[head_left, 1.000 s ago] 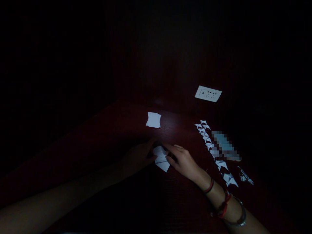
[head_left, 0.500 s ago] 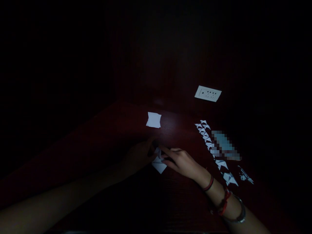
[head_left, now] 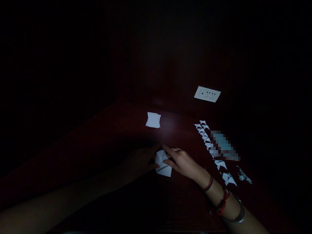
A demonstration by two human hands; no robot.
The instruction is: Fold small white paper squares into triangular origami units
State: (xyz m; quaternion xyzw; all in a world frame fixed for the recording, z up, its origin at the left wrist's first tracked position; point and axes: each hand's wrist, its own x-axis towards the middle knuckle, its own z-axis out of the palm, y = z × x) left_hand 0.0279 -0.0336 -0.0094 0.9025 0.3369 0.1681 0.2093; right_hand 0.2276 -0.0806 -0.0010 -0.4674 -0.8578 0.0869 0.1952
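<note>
A small sheet of paper [head_left: 166, 171] lies between my hands, pale, with faint lines or print on its upper part and a crease or shadow across it. My left hand [head_left: 143, 160], deep in shadow, has its thumb on the sheet's left edge and its fingers at the far edge. From the other side, my right hand [head_left: 182, 161] grips the sheet, thumb on top and index finger stretched toward the far edge. Both hands' fingertips come close together at the far side, where shadow hides part of them.
A stack of white paper squares [head_left: 153, 120] lies farther back on the dark red table [head_left: 109, 130]. Along the right runs a row of folded paper pieces [head_left: 204, 135], beside a pixelated bluish object [head_left: 224, 143] and small white scraps [head_left: 243, 175]. A socket plate [head_left: 207, 94] is on the wall.
The paper between my hands has been turned or opened out; a broader, lined face now shows. My left thumb has come down to its left edge. The right hand has barely moved.
</note>
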